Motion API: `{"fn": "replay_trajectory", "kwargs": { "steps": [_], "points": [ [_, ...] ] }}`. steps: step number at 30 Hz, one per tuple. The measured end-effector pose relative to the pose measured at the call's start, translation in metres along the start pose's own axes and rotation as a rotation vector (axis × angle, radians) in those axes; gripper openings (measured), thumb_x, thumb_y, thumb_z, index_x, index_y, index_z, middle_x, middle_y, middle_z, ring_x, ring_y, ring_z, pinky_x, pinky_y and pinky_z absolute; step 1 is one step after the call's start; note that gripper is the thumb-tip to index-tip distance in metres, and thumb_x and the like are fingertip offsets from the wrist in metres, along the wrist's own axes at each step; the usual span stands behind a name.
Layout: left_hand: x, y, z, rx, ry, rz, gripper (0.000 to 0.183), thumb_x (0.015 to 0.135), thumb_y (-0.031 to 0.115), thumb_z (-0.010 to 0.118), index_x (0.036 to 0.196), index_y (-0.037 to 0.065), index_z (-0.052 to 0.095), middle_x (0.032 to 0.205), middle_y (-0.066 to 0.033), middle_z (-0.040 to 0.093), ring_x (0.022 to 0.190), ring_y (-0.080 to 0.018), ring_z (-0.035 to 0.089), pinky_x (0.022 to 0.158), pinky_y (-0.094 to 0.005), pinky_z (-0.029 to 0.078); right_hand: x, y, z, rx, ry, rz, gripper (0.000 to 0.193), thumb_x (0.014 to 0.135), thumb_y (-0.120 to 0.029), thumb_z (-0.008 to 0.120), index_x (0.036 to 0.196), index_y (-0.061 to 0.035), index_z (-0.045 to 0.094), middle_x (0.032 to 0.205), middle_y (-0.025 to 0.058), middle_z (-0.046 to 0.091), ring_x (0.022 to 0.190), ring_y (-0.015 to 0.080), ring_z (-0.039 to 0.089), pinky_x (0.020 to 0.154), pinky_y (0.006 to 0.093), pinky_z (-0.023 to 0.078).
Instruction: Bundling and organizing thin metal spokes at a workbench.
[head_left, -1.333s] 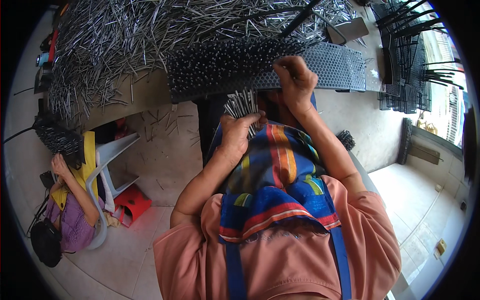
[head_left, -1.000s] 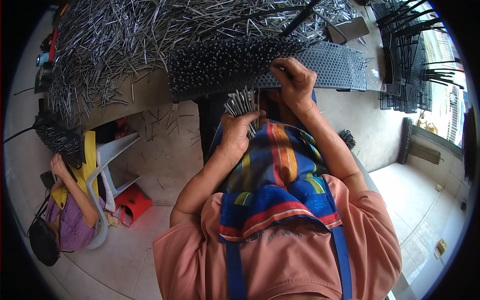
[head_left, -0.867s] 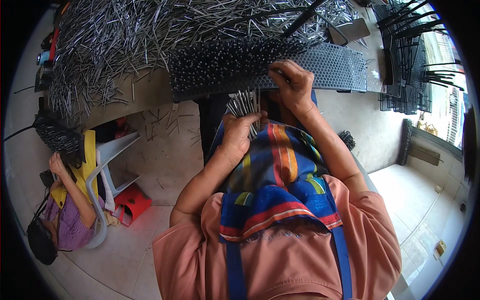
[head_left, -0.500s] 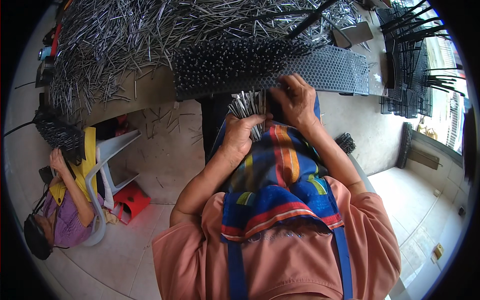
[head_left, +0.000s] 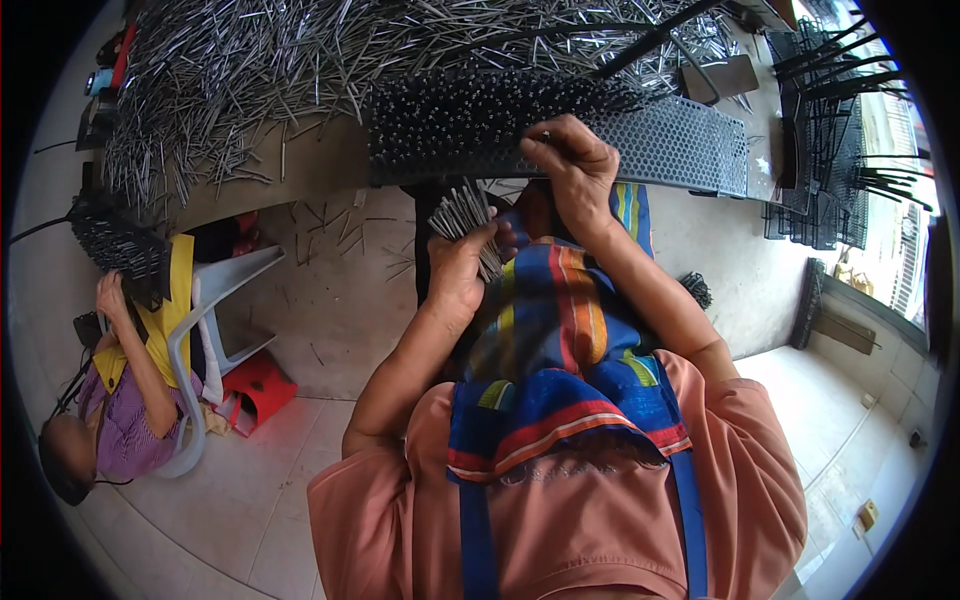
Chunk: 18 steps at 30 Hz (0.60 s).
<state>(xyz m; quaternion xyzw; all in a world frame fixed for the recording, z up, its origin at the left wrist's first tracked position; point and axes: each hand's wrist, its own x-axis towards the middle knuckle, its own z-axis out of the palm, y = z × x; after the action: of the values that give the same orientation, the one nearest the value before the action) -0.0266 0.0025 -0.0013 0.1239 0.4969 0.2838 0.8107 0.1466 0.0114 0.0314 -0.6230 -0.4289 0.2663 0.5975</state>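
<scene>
Just above the frame's centre, the left hand [head_left: 461, 264] gripped a fanned bundle of thin metal rods [head_left: 459, 214], while the right hand [head_left: 580, 172] curled its fingers over the perforated panel [head_left: 690, 143] at upper centre, whether closed on a rod I could not tell. A slackened left thumb could have spilled the splayed bundle, and a brushing knuckle might have knocked the panel's standing rods [head_left: 455, 115] askew.

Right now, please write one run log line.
left hand: gripping metal rods; right hand: at perforated panel, grip unclear; pins: filling panel's left part
</scene>
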Motion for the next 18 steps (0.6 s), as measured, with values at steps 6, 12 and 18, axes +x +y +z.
{"fn": "replay_trajectory", "kwargs": {
  "steps": [6,12,18],
  "points": [
    [-0.001,-0.001,-0.003,-0.034,-0.033,-0.01,0.023,0.084,-0.005,0.065,0.106,-0.001,0.062,0.086,-0.0142,0.07,0.072,-0.0252,0.071,0.06,-0.0358,0.059,0.004,0.009,0.02,-0.123,-0.041,-0.211,0.016,0.073,0.006,0.075,0.087,0.0006,0.071,0.084,0.007,0.067,0.075,0.0135,0.064,0.066,0.0239,0.049],
    [0.001,-0.003,-0.004,-0.056,-0.009,-0.021,0.027,0.081,-0.011,0.064,0.106,-0.002,0.062,0.087,-0.0148,0.07,0.07,-0.0259,0.071,0.061,-0.0361,0.06,-0.008,0.014,0.023,-0.112,-0.058,-0.179,0.017,0.072,0.007,0.074,0.088,0.001,0.072,0.085,0.0088,0.066,0.077,0.0161,0.065,0.068,0.0246,0.05],
    [-0.004,0.003,0.003,-0.037,-0.011,0.02,0.022,0.079,-0.011,0.064,0.1,-0.005,0.065,0.086,-0.0156,0.07,0.069,-0.0245,0.07,0.06,-0.0346,0.06,-0.006,0.017,0.025,-0.337,-0.088,-0.184,0.018,0.073,0.006,0.074,0.09,-0.0005,0.073,0.083,0.0077,0.066,0.072,0.0156,0.065,0.064,0.0247,0.05]
  ]
}}
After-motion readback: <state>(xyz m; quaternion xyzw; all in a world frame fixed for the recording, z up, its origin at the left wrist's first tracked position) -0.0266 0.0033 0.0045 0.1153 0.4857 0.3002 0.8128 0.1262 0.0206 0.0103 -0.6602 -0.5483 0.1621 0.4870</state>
